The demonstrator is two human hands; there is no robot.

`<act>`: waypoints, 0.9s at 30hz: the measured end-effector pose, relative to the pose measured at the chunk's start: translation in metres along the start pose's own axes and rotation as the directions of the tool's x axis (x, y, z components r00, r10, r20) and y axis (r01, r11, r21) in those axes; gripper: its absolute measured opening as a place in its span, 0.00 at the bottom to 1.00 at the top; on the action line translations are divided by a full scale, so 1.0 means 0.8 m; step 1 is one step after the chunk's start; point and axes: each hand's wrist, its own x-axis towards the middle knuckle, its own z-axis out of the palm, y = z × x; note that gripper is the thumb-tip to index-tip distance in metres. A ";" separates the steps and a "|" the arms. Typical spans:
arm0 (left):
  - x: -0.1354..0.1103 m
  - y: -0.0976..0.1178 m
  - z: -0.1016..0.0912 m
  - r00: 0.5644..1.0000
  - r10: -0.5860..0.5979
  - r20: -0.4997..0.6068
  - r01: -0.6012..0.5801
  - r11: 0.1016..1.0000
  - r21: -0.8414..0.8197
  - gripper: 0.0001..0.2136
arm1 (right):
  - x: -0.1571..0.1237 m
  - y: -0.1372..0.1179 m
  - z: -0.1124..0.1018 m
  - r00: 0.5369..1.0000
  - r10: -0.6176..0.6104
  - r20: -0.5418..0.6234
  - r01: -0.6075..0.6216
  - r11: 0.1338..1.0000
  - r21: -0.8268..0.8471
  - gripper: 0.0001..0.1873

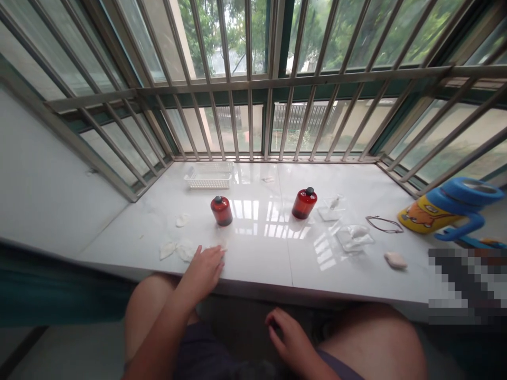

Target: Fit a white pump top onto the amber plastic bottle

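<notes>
My left hand (204, 270) lies flat on the white marble sill (261, 264), its fingertips on a small white scrap (219, 248). Several similar thin white pieces (174, 249) lie just left of it. Two red-brown bottles with black caps stand upright farther back, one (221, 211) straight ahead of my left hand and one (304, 203) to the right. My right hand (287, 335) hangs below the sill's front edge, over my lap, fingers loosely curled around nothing. It touches nothing on the sill.
A white perforated plastic basket (208, 177) sits at the back. To the right lie a clear plastic bag (354, 237), a clear dish (330, 210), a brown cord loop (384, 224) and a beige lump (395, 259). A blue-and-yellow plastic object (447, 208) stands at the right end. Metal window bars (249, 121) close the back.
</notes>
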 end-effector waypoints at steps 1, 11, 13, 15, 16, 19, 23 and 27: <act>-0.007 0.011 0.006 0.999 0.035 -0.009 -0.035 0.999 -0.025 0.18 | 0.000 0.000 0.001 1.000 -0.003 0.010 0.003 1.000 -0.002 0.10; 0.016 0.038 0.029 0.999 0.033 0.005 -0.033 0.999 -0.034 0.21 | -0.001 0.002 0.001 1.000 -0.006 0.012 0.006 1.000 -0.007 0.10; 0.018 0.048 0.024 0.993 0.097 0.068 -0.092 0.993 -0.075 0.22 | 0.000 0.004 0.002 1.000 -0.008 0.024 0.008 1.000 -0.006 0.10; 0.017 0.060 0.019 0.974 0.183 0.136 -0.168 0.979 -0.113 0.22 | 0.000 0.007 0.004 0.999 -0.015 0.042 0.016 1.000 -0.003 0.10; 0.016 0.066 0.017 0.966 0.206 0.159 -0.190 0.976 -0.109 0.23 | 0.000 0.008 0.005 0.999 -0.018 0.049 0.018 1.000 -0.004 0.10; 0.012 0.079 0.021 0.981 0.134 0.141 -0.136 0.991 0.002 0.25 | 0.001 0.009 0.006 0.998 -0.013 0.061 0.014 1.000 -0.014 0.10; 0.011 0.087 0.038 0.997 0.019 0.079 -0.029 0.992 0.127 0.25 | 0.000 0.008 0.004 0.998 -0.002 0.055 0.002 1.000 -0.010 0.11; 0.014 0.094 0.051 0.995 -0.015 0.097 -0.004 0.982 0.190 0.28 | 0.000 0.007 0.003 0.998 0.008 0.063 -0.007 1.000 -0.013 0.11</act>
